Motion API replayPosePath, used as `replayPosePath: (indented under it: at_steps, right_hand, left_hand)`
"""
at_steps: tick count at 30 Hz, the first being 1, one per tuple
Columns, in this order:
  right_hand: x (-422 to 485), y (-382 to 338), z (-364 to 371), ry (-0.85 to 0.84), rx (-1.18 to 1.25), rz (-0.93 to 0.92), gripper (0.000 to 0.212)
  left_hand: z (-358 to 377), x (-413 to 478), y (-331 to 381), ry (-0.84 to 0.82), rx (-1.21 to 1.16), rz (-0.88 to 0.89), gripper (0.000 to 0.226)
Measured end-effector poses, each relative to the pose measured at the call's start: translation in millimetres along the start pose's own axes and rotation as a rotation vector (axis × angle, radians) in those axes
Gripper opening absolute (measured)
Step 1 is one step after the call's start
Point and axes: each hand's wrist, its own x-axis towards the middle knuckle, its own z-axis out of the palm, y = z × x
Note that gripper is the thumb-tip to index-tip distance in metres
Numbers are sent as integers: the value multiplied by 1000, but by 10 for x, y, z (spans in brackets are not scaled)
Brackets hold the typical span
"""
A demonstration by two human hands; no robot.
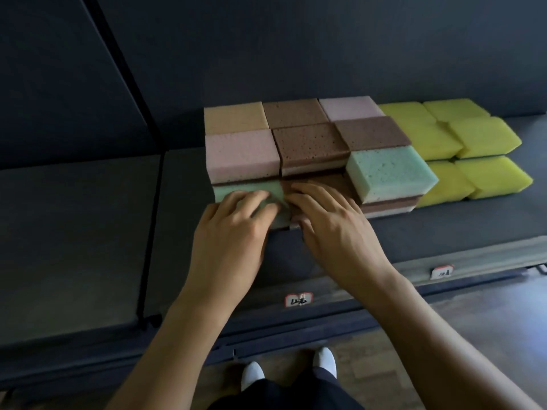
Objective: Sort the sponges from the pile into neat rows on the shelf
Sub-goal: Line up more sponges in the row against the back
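Note:
Stacked sponges stand in rows on the dark shelf (444, 226): tan, pink, brown and green blocks at centre, yellow sponges (485, 137) to the right. My left hand (233, 229) lies with fingers spread on a low green sponge (251, 189) in the front row. My right hand (331, 223) rests beside it on a brown sponge (325, 180), fingers stretched over its top. A taller green sponge (390, 171) stands to the right of my hands. A pink sponge (241, 153) sits behind the left hand.
Bare shelf surface stretches left of the sponges, crossed by a black upright post (151, 202). The shelf's front rail carries two small price labels (299, 299). My white shoes (253, 377) stand on a wooden floor below.

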Motion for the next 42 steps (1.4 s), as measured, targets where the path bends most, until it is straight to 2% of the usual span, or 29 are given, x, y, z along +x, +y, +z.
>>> replayPosePath:
  at_steps: [6,10,14,20,28,34,42]
  right_hand:
    - [2,-98,-72,19,30,1,54]
    - [59,-323,-147,84,118,-57,46]
    - [238,-623,-61,59,229,-179,42]
    - [484,-1295,279,-17,350,-395,43]
    - [733,-2378,570,-78,397,-615,47]
    - [1054,-3343,815,-37,382,-665,49]
    - [1601,-4169,1249,-188,227,-545,51]
  left_hand:
    - [-82,-55,-59,-31,-72,33,45]
    - [-223,-181,-147,47,-95,-34,37]
    - [-376,-394,-300,85,-37,-166,34]
    - [-741,-1027,-651,83,133,-473,34]
    - [-1226,-1760,-1310,99,301,-764,39]
    - [-1554,-2130,-2125,93,341,-823,41]
    - [-1797,-2344,-3149,65,298,-740,38]
